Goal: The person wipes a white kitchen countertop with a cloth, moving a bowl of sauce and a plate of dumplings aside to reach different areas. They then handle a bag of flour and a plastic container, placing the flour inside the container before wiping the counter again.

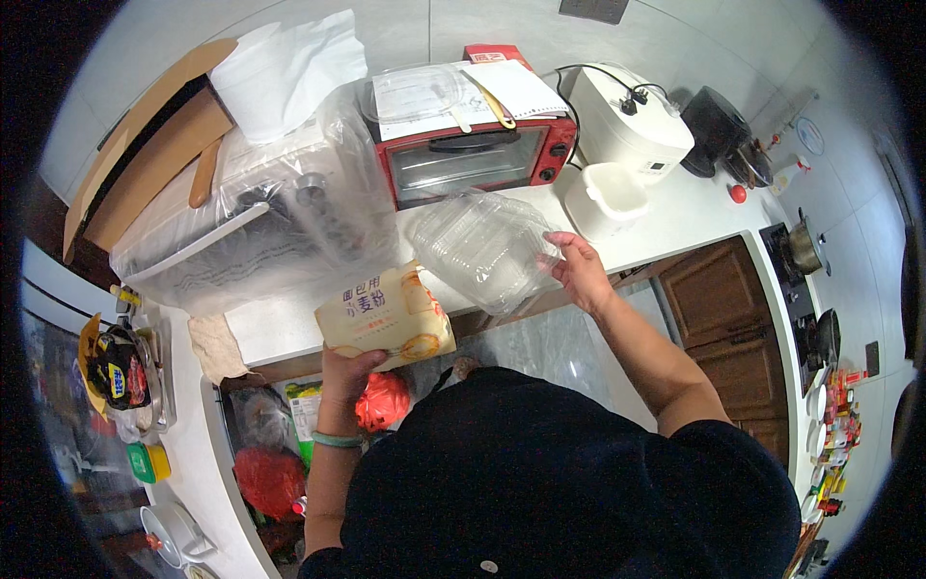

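Note:
My left hand (353, 368) grips the lower edge of a cream food packet (380, 318), which bears writing and printed bread pictures. The packet is tilted in front of the counter edge. In my right hand (581, 271) is the right rim of a clear plastic clamshell container (481, 250), pinched between thumb and fingers. That container spans the counter's front edge, and I see nothing inside it. Behind it stands a red toaster oven (470, 163), its glass door closed. To the right of the container is a white square tub (606, 203).
A plastic-wrapped appliance (268, 224) fills the left counter, with a cardboard box (159, 174) on top. A white kitchen appliance (629, 119) stands behind the tub. Below the counter sit red plastic bags (269, 481). A beige cloth (217, 347) hangs over the left edge. Right is a stove (790, 297).

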A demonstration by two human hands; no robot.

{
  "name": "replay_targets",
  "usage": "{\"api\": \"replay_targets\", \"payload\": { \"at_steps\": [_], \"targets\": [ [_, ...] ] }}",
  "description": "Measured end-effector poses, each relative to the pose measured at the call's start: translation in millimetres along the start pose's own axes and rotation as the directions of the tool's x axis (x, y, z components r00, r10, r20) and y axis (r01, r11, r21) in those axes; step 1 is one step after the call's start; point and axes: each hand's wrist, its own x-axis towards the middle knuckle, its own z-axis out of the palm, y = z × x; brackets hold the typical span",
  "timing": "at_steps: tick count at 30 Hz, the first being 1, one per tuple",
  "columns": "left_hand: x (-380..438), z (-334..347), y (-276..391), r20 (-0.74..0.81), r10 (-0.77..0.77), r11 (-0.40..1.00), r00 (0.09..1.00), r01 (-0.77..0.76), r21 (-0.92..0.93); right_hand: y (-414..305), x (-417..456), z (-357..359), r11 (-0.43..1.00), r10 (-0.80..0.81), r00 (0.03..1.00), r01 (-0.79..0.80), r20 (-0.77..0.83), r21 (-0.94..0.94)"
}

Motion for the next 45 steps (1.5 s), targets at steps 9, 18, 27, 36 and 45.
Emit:
{"api": "replay_targets", "payload": {
  "at_steps": [9, 18, 27, 36, 45],
  "targets": [
    [-1, -2, 4, -0.032, -0.019, 0.992, 0.999, 0.023, 0.123, 50, -1, -10, 0.996, 0.084, 0.996, -0.084, -0.034, -0.011],
    [1, -2, 2, -0.03, -0.004, 0.999, 1.0, 0.006, 0.041, 76, 8, -27, 0.976, -0.011, 0.998, -0.003, -0.062, -0.218],
    [3, -19, -2, -0.051, 0.028, 0.951, 0.998, -0.011, 0.31, 8, -8, 8, 0.636, -0.428, 0.903, 0.271, -0.039, -0.722],
    [7, -6, 33, 0.086, 0.1, 0.86, 0.991, -0.129, 0.493, -72, -41, 79, -0.177, -0.579, 0.485, 0.71, 0.655, -0.682],
    [25, 65, 80, 0.579, -0.042, 0.899, 0.814, -0.221, 0.377, -81, -16, 92, -0.288, -0.337, 0.257, 0.888, 0.906, -0.359]
  ]
}}
